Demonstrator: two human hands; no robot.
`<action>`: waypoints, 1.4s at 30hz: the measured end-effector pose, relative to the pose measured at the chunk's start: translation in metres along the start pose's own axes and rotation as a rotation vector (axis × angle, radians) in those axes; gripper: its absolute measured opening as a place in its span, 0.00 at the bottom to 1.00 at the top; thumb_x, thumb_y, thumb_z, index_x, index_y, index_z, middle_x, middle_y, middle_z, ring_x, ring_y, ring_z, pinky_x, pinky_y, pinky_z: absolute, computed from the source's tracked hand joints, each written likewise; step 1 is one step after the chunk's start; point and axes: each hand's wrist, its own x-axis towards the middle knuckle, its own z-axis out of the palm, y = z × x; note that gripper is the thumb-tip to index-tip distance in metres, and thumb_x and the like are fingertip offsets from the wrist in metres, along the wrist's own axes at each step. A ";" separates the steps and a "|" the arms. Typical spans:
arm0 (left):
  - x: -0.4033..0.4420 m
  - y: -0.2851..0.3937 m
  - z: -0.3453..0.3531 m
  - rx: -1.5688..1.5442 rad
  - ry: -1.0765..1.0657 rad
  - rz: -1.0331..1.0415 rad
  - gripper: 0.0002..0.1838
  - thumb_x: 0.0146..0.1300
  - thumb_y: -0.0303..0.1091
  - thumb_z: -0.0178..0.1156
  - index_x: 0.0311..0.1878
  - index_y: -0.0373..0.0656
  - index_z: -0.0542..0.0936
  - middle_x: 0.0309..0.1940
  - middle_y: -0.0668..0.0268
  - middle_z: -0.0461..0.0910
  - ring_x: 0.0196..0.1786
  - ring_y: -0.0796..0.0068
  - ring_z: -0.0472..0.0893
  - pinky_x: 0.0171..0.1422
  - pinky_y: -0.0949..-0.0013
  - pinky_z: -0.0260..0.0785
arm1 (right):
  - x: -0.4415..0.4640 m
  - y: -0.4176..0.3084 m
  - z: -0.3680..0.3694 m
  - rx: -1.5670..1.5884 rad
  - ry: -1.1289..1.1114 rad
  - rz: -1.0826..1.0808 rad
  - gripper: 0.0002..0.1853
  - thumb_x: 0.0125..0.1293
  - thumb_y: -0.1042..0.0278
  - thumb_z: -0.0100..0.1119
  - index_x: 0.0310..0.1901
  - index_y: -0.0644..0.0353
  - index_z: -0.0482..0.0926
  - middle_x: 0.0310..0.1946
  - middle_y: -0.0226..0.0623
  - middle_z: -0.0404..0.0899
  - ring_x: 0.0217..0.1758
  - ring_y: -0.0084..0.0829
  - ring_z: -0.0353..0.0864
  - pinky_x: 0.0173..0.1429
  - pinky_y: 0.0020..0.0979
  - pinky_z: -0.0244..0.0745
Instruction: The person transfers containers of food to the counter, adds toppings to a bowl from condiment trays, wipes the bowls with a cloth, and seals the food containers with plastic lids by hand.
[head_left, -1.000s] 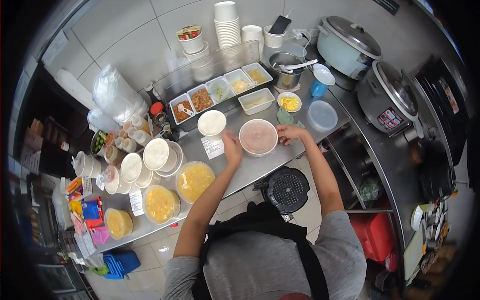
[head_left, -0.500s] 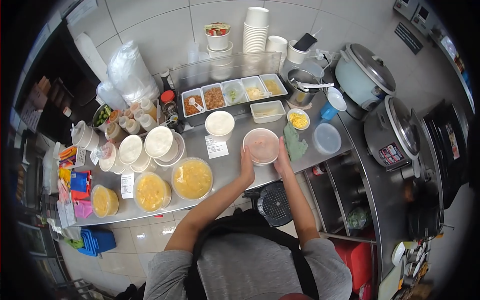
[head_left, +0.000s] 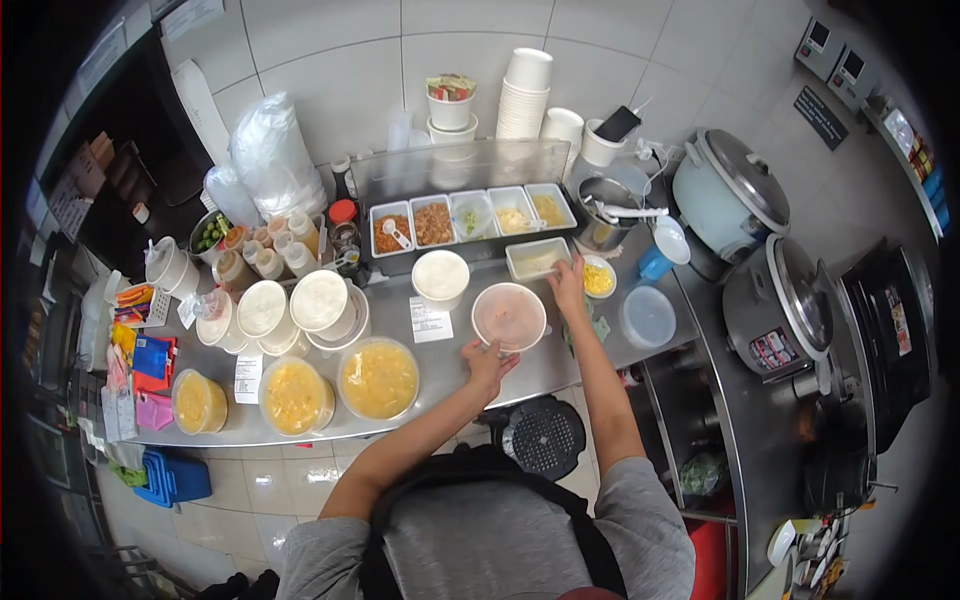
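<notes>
A round bowl with a translucent lid (head_left: 508,317), something pinkish showing through, stands on the steel counter. My left hand (head_left: 487,368) has its fingers against the bowl's near side. My right hand (head_left: 567,290) is at the near right corner of a white rectangular tub (head_left: 530,260) with pale contents, thumb and fingers about the corner. Right of that hand is a small bowl of yellow pieces (head_left: 598,277). A green cloth (head_left: 601,326) lies partly hidden under my right forearm. To the left, a white-lidded bowl (head_left: 440,277) stands by a printed slip (head_left: 431,320).
Behind are topping trays (head_left: 433,225) and stacked white cups (head_left: 524,100). Several tubs of yellow food (head_left: 378,378) line the front edge at left, near white-lidded bowls (head_left: 320,302). A clear round lid (head_left: 648,317) and rice cookers (head_left: 780,305) are at right.
My right hand has left the lidded bowl and moved up to the rectangular tub. My left hand stays at the bowl, now lower on its near side. The view has tilted up.
</notes>
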 end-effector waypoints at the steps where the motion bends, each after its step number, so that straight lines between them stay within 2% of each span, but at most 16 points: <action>1: 0.003 0.004 0.004 -0.012 0.001 0.012 0.24 0.61 0.28 0.49 0.52 0.50 0.46 0.51 0.47 0.56 0.42 0.50 0.75 0.45 0.54 0.73 | 0.002 0.008 -0.002 0.012 -0.029 0.037 0.14 0.45 0.75 0.64 0.35 0.59 0.74 0.52 0.52 0.60 0.45 0.47 0.72 0.47 0.35 0.70; 6: 0.029 0.019 0.014 0.048 0.003 0.053 0.22 0.61 0.28 0.48 0.51 0.49 0.47 0.49 0.46 0.57 0.40 0.50 0.75 0.42 0.55 0.75 | 0.014 0.025 -0.019 -0.033 -0.126 0.139 0.11 0.45 0.74 0.64 0.33 0.60 0.75 0.53 0.53 0.59 0.42 0.48 0.73 0.48 0.38 0.70; 11: 0.057 0.023 0.031 0.158 0.124 0.177 0.22 0.60 0.27 0.50 0.52 0.48 0.50 0.50 0.51 0.57 0.43 0.55 0.74 0.41 0.58 0.76 | 0.032 0.054 -0.007 -0.276 -0.143 -0.032 0.13 0.42 0.72 0.64 0.31 0.64 0.75 0.47 0.59 0.66 0.41 0.53 0.74 0.46 0.43 0.70; 13: 0.075 0.014 0.033 0.112 0.135 0.215 0.24 0.59 0.27 0.52 0.53 0.49 0.51 0.51 0.53 0.58 0.44 0.58 0.73 0.41 0.62 0.76 | 0.042 0.048 -0.014 -0.237 -0.290 0.057 0.08 0.45 0.74 0.55 0.29 0.65 0.74 0.40 0.59 0.71 0.40 0.52 0.73 0.44 0.45 0.69; 15: 0.059 0.022 0.033 -0.031 -0.060 0.154 0.29 0.56 0.30 0.56 0.58 0.52 0.53 0.46 0.58 0.63 0.44 0.66 0.72 0.36 0.65 0.72 | 0.045 0.081 0.002 -0.276 -0.112 -0.229 0.10 0.49 0.77 0.48 0.34 0.65 0.73 0.40 0.58 0.70 0.44 0.52 0.73 0.47 0.44 0.69; 16: 0.054 0.019 0.032 0.009 -0.100 0.083 0.30 0.56 0.33 0.57 0.59 0.53 0.53 0.47 0.60 0.64 0.44 0.65 0.72 0.37 0.64 0.71 | 0.052 0.053 -0.014 -0.343 -0.199 -0.056 0.11 0.51 0.78 0.45 0.38 0.62 0.74 0.44 0.53 0.70 0.46 0.51 0.72 0.49 0.44 0.69; 18: 0.035 0.038 0.027 0.071 -0.228 -0.061 0.33 0.57 0.37 0.57 0.61 0.55 0.50 0.49 0.63 0.65 0.46 0.64 0.73 0.40 0.63 0.70 | 0.082 0.001 -0.031 -0.461 -0.277 0.099 0.16 0.49 0.76 0.53 0.43 0.59 0.73 0.46 0.49 0.69 0.45 0.48 0.72 0.46 0.43 0.69; 23: -0.085 0.098 0.003 0.087 -0.751 -0.275 0.30 0.60 0.40 0.54 0.63 0.47 0.55 0.56 0.66 0.63 0.55 0.67 0.71 0.51 0.63 0.66 | 0.145 -0.206 -0.064 -0.001 -0.125 -0.405 0.16 0.56 0.73 0.51 0.48 0.60 0.71 0.49 0.46 0.69 0.46 0.47 0.73 0.47 0.39 0.70; 25: -0.131 0.133 -0.016 0.182 -0.919 -0.205 0.26 0.62 0.40 0.52 0.62 0.47 0.58 0.56 0.65 0.63 0.56 0.69 0.70 0.53 0.66 0.65 | 0.156 -0.312 -0.072 0.268 -0.110 -0.633 0.21 0.56 0.74 0.51 0.54 0.59 0.67 0.55 0.45 0.65 0.46 0.46 0.73 0.45 0.35 0.71; 27: -0.182 0.176 -0.045 0.294 -0.992 -0.067 0.24 0.63 0.41 0.50 0.61 0.47 0.60 0.56 0.65 0.64 0.56 0.71 0.69 0.55 0.68 0.64 | 0.162 -0.407 -0.076 0.187 -0.070 -0.845 0.22 0.55 0.74 0.52 0.55 0.59 0.66 0.59 0.40 0.62 0.44 0.44 0.74 0.42 0.35 0.72; 31: -0.258 0.246 -0.145 0.528 -0.880 0.377 0.22 0.65 0.44 0.46 0.58 0.44 0.64 0.57 0.64 0.64 0.57 0.72 0.67 0.59 0.66 0.60 | 0.201 -0.548 -0.023 0.092 0.007 -1.191 0.26 0.51 0.73 0.56 0.55 0.57 0.66 0.63 0.33 0.55 0.37 0.39 0.76 0.38 0.37 0.73; 36: -0.343 0.269 -0.296 0.411 -0.405 0.851 0.22 0.64 0.43 0.46 0.55 0.38 0.68 0.58 0.59 0.63 0.59 0.67 0.65 0.61 0.62 0.57 | 0.268 -0.682 0.079 -0.156 0.077 -1.134 0.32 0.48 0.73 0.58 0.59 0.51 0.62 0.66 0.31 0.50 0.38 0.38 0.77 0.37 0.41 0.75; 39: -0.381 0.264 -0.357 0.211 -0.077 0.963 0.22 0.64 0.45 0.46 0.53 0.38 0.69 0.57 0.55 0.64 0.59 0.63 0.65 0.61 0.60 0.58 | 0.349 -0.719 0.164 -0.055 0.196 -1.105 0.37 0.47 0.83 0.43 0.63 0.50 0.56 0.65 0.40 0.50 0.35 0.41 0.77 0.35 0.39 0.73; 40: -0.388 0.256 -0.369 0.096 0.051 0.996 0.22 0.64 0.46 0.46 0.53 0.38 0.70 0.57 0.54 0.64 0.59 0.61 0.65 0.61 0.59 0.58 | 0.350 -0.737 0.153 -0.055 -0.034 -0.899 0.37 0.47 0.83 0.43 0.64 0.51 0.55 0.65 0.42 0.50 0.43 0.43 0.76 0.44 0.40 0.71; 41: -0.392 0.252 -0.377 0.028 0.119 0.996 0.22 0.64 0.46 0.45 0.53 0.38 0.69 0.57 0.55 0.64 0.59 0.63 0.65 0.61 0.60 0.58 | 0.403 -0.735 0.209 0.143 0.174 -1.037 0.38 0.48 0.80 0.50 0.64 0.52 0.52 0.66 0.45 0.45 0.50 0.46 0.71 0.49 0.38 0.69; 42: -0.395 0.254 -0.384 -0.055 0.178 0.999 0.22 0.64 0.46 0.45 0.53 0.38 0.69 0.57 0.56 0.64 0.59 0.64 0.65 0.61 0.61 0.58 | 0.424 -0.737 0.221 -0.001 0.362 -1.172 0.37 0.49 0.80 0.51 0.64 0.58 0.53 0.66 0.46 0.45 0.64 0.43 0.56 0.66 0.35 0.52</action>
